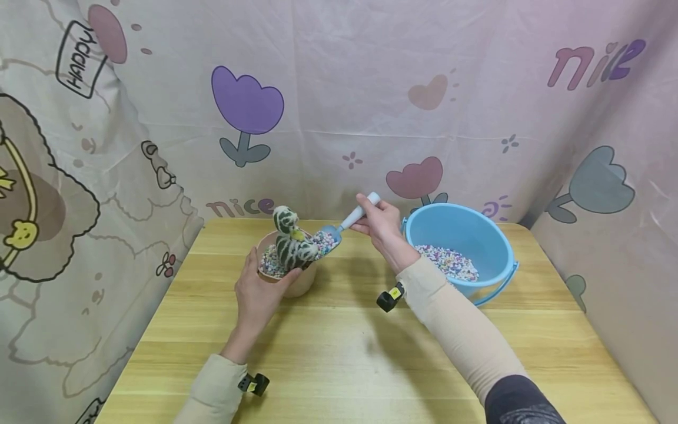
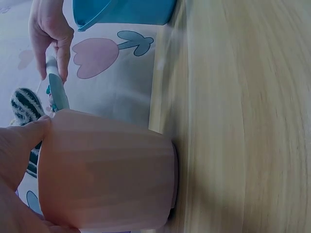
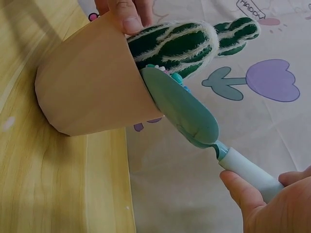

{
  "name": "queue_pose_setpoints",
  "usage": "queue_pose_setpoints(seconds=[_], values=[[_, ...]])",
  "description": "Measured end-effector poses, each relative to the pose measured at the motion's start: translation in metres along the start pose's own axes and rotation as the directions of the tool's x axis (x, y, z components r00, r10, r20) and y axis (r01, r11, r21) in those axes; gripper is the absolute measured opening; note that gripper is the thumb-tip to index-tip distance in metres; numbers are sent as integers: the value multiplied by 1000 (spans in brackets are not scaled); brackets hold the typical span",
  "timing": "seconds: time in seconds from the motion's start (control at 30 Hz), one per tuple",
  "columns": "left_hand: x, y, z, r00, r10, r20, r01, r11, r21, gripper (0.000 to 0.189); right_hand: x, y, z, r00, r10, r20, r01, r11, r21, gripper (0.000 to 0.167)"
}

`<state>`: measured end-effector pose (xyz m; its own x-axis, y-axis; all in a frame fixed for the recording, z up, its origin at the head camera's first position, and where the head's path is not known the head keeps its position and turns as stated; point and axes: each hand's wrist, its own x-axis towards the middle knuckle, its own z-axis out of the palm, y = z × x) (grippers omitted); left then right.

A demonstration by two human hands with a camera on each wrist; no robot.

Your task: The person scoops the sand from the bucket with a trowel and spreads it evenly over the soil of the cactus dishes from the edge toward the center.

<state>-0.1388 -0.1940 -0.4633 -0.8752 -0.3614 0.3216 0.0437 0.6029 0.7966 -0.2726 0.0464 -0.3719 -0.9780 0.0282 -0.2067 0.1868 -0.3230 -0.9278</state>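
A trowel with a pale handle and a blue-green scoop is gripped by my right hand. Small multicoloured pebbles lie in the scoop, which slants down over the rim of a peach flower pot. In the right wrist view the scoop's tip is right at that rim. A green, white-striped artificial cactus stands in the pot among more pebbles. My left hand holds the pot from the left and front, its thumb over the rim beside the cactus.
To the right stands a light blue bucket with pebbles inside and its handle hanging down. Both stand on a wooden table. A printed cloth hangs behind the table and at its sides.
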Motion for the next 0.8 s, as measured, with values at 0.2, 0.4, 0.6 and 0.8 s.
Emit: queue_pose_setpoints(seconds=[0.2, 0.4, 0.6, 0.8], values=[[7, -1, -8, 994, -35, 103, 32, 999, 31, 129, -2, -1, 1, 1000, -7, 6, 7, 1000, -16, 26], [18, -6, -19, 969, -46, 244, 29, 997, 72, 136, -4, -2, 3, 1000, -19, 7, 19, 1000, -21, 26], [21, -10, -19, 968, -22, 252, 5, 998, 69, 135, -4, -2, 4, 1000, -23, 7, 23, 1000, -17, 23], [20, -11, -16, 974, -16, 226, 2, 998, 60, 133, -4, -2, 5, 1000, -25, -4, 25, 999, -32, 25]])
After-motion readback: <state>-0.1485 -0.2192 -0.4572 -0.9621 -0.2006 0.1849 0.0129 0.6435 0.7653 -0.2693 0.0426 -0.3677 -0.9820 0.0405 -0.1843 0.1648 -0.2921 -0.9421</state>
